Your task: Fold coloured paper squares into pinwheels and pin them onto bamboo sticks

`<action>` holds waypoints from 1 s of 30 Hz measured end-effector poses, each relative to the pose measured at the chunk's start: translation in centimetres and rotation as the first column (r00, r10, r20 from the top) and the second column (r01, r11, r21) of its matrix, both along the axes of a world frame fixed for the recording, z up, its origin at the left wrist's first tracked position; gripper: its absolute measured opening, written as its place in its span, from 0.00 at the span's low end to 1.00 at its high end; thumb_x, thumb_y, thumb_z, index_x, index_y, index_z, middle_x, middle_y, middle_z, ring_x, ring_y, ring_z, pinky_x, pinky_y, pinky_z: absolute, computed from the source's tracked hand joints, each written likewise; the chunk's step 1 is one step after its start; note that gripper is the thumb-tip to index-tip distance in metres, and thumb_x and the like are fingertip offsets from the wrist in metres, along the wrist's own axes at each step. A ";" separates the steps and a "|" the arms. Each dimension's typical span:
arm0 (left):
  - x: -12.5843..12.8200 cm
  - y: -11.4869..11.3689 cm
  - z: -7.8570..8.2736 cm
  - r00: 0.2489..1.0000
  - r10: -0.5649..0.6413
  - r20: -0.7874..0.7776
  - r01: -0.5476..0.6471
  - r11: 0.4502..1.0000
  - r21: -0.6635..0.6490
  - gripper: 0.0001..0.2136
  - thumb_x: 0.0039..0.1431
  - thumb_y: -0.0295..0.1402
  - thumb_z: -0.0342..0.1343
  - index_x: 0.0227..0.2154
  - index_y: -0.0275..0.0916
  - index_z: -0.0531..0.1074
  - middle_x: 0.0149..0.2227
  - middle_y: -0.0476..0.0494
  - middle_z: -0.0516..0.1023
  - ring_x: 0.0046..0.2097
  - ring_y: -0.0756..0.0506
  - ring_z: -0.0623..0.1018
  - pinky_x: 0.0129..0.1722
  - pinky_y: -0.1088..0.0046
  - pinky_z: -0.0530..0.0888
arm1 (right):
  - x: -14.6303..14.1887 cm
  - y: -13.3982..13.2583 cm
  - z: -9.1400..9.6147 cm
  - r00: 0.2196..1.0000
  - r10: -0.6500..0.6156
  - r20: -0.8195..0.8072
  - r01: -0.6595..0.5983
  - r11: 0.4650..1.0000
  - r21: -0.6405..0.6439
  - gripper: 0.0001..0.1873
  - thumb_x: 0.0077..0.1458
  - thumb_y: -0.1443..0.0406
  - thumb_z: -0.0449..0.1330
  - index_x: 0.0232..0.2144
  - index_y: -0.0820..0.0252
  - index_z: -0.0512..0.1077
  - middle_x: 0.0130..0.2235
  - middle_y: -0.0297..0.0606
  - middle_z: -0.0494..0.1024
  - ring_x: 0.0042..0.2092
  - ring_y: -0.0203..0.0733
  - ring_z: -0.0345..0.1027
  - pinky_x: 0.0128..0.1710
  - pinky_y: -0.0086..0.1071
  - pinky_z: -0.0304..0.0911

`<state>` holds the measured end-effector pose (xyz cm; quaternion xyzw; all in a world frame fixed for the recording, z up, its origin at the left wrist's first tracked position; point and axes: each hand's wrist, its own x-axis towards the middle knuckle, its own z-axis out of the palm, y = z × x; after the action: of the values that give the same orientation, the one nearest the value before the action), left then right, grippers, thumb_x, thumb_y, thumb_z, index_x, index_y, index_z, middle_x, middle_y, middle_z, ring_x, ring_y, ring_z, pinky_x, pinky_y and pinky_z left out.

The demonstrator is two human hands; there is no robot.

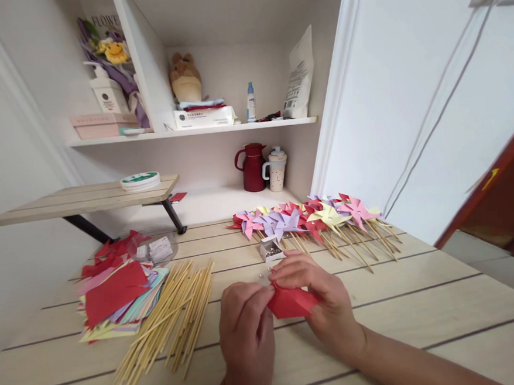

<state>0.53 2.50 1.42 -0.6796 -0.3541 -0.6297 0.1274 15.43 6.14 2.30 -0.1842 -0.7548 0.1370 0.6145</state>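
Observation:
A red folded paper piece (291, 303) is held just above the wooden table (424, 315), near its front edge. My left hand (245, 328) pinches its left corner with thumb and forefinger. My right hand (321, 296) curls over its top and right side, fingers closed on it. A small open box of pins (270, 251) lies just beyond my hands. A bundle of bamboo sticks (169, 322) lies to the left. Further left is a stack of coloured paper squares (119, 299), red on top.
A row of finished paper pinwheels (311, 219) on sticks lies at the back right of the table. A clear plastic bag (155, 249) sits behind the paper stack. A red jug (252, 167) and a cup (276, 170) stand at the back under a shelf; a low wooden riser (85, 200) is at left.

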 end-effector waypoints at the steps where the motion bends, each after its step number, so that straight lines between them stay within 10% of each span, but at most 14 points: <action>1: 0.0 0.0 0.0 1.000 -0.003 -0.001 0.003 1.000 -0.003 0.14 0.56 0.14 0.53 0.38 0.39 0.73 0.34 0.46 0.78 0.37 0.49 0.78 0.39 0.71 0.77 | 0.0 0.0 0.1 1.000 -0.005 0.001 0.005 1.000 0.014 0.14 0.56 0.76 0.61 0.39 0.53 0.75 0.39 0.37 0.82 0.42 0.46 0.75 0.53 0.49 0.63; 30: -0.3 0.1 -0.5 0.999 -0.046 0.009 0.046 0.992 -0.119 0.15 0.55 0.15 0.54 0.39 0.42 0.75 0.36 0.47 0.77 0.38 0.48 0.78 0.38 0.74 0.76 | 0.8 0.4 0.7 0.997 -0.042 0.059 0.038 0.997 0.071 0.07 0.60 0.72 0.60 0.38 0.54 0.73 0.35 0.34 0.81 0.41 0.43 0.74 0.56 0.46 0.59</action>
<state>0.20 2.58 0.94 -0.6921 -0.3757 -0.6122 0.0710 16.28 6.52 2.97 -0.1818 -0.7736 0.0926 0.6000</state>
